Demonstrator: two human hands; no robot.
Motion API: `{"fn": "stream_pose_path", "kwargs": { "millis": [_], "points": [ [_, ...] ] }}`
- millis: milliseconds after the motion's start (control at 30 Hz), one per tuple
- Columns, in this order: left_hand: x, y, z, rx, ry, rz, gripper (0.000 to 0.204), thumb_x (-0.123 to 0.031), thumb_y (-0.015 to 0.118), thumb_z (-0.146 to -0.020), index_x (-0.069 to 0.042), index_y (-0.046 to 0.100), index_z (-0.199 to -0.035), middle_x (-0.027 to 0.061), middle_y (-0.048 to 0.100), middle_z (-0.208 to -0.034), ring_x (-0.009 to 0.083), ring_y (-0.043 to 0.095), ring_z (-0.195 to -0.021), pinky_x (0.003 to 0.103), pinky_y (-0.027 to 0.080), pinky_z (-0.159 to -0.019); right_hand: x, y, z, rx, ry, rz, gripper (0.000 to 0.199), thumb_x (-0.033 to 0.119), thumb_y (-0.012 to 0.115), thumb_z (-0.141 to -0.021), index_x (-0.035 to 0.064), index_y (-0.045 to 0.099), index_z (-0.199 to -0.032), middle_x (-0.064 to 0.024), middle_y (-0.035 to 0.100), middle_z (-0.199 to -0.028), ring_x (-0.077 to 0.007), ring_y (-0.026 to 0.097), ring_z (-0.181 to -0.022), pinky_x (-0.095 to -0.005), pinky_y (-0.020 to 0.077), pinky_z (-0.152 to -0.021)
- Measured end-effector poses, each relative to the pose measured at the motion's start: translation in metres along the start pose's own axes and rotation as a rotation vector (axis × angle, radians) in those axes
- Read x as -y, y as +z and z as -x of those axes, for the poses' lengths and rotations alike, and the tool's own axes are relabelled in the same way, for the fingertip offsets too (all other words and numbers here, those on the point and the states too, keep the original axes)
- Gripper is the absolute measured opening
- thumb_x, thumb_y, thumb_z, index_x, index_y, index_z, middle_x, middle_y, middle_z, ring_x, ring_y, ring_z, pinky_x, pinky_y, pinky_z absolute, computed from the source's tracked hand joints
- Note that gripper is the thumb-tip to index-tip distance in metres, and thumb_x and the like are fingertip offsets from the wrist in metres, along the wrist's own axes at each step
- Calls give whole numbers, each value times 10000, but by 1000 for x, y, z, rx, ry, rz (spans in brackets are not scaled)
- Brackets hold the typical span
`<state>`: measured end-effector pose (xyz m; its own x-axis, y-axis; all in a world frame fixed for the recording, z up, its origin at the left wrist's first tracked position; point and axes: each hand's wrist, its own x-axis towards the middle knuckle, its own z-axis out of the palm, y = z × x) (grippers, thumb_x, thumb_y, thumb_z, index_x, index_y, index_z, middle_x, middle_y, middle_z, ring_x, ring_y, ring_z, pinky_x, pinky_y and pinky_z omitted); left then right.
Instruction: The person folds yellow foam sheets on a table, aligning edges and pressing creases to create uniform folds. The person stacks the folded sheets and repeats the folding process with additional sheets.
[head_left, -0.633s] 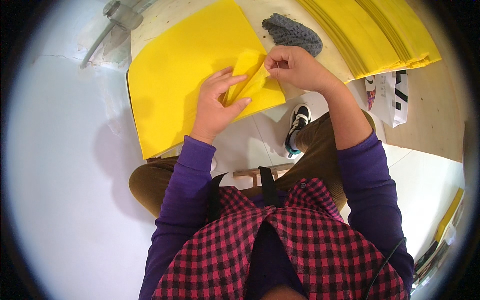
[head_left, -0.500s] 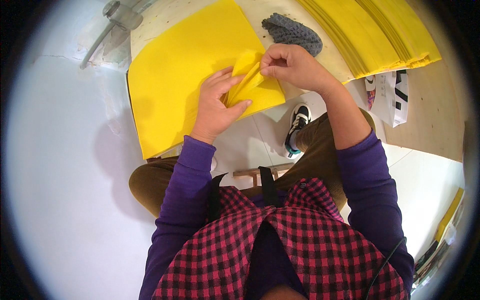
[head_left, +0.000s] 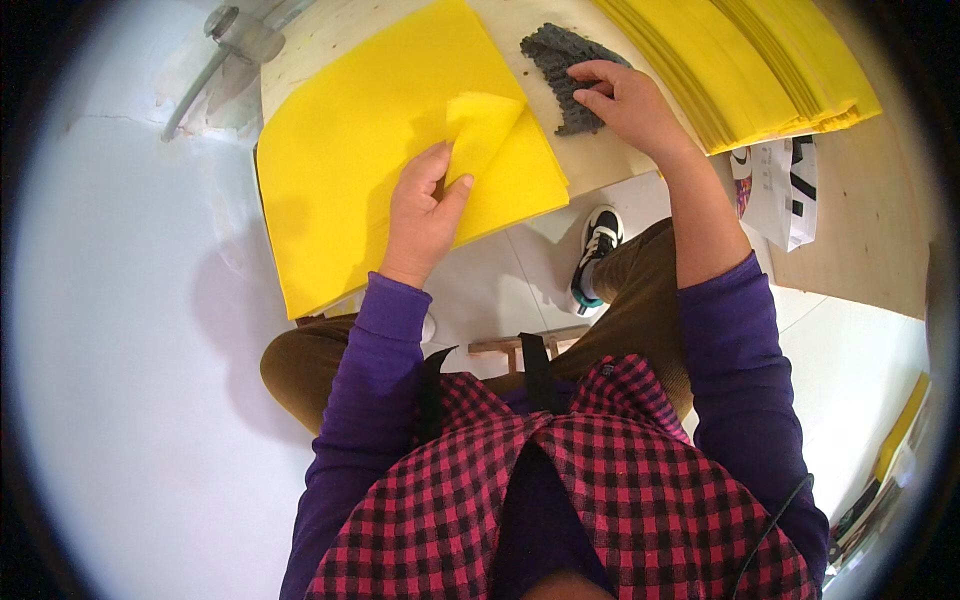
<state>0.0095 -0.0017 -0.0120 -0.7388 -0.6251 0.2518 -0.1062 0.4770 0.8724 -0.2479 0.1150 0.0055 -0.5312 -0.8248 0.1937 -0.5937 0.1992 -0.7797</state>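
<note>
A large yellow sheet (head_left: pixel 350 170), apparently on top of a stack, lies on the table in front of me. Its near right part is turned up into a folded flap (head_left: pixel 480 125). My left hand (head_left: pixel 425 205) is closed on the base of that flap, thumb on the near side and fingers behind. To the right, a crumpled dark grey knitted cloth (head_left: pixel 552 65) rests on the wood. My right hand (head_left: pixel 635 110) is at its right side, with thumb and curled fingers gripping the cloth. The palm hides part of it.
Tall stacks of yellow sheets (head_left: pixel 710 70) fill the far right of the table. Beneath them hangs a white printed bag (head_left: pixel 780 190). A pipe fitting (head_left: pixel 245 35) stands at the far left by the wall. My shoe (head_left: pixel 600 245) is below the table edge.
My right hand has let go of the yellow flap and moved up and right onto the grey cloth, which has changed shape. My left hand has closed more on the flap.
</note>
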Motion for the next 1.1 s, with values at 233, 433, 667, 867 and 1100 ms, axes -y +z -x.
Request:
{"fn": "stream_pose_path", "kwargs": {
  "millis": [233, 433, 667, 867, 1100],
  "points": [
    [-16, 0, -3, 49, 56, 110, 673, 51, 506, -883, -4, 213, -1486, 128, 318, -1504, 189, 377, -1331, 292, 292, -1085, 14, -7, 5, 306, -84, -247, 219, 74, 710, -780, 41, 660, -991, -35, 647, -882, -130, 587, -750, -275, 482, -708],
    [-22, 3, -4, -49, 72, 108, 655, 49, 509, -854, -39, 295, -1468, 157, 376, -1483, 212, 412, -1328, 297, 323, -1063, 28, 0, 23, 618, -171, -268, 272, 34, 765, -665, 48, 659, -915, 14, 530, -811, -90, 505, -781, -229, 430, -699],
    [-21, -2, 0, -44, 54, -13, 497, 23, 523, -864, -103, 525, -1344, 107, 628, -1148, 185, 570, -978, 285, 420, -893, 28, 13, 19, 589, -82, -226, 142, 23, 709, -719, 23, 638, -842, -21, 553, -798, -132, 549, -778, -258, 443, -701],
    [-12, -7, -3, 92, 138, 35, 353, 39, 548, -817, -109, 710, -1094, 119, 638, -1085, 221, 573, -921, 278, 429, -828, 30, 17, 20, 442, -206, -189, 88, 64, 674, -770, 10, 648, -835, -52, 625, -753, -140, 576, -697, -279, 464, -643],
    [-15, -4, -4, 79, 185, -21, 312, -72, 720, -704, -125, 729, -1011, 123, 652, -1118, 302, 555, -1104, 353, 412, -949, 36, 21, 12, 404, -257, -231, 95, 88, 658, -783, 14, 650, -842, -60, 627, -751, -139, 572, -694, -287, 466, -652]
  ]
}}
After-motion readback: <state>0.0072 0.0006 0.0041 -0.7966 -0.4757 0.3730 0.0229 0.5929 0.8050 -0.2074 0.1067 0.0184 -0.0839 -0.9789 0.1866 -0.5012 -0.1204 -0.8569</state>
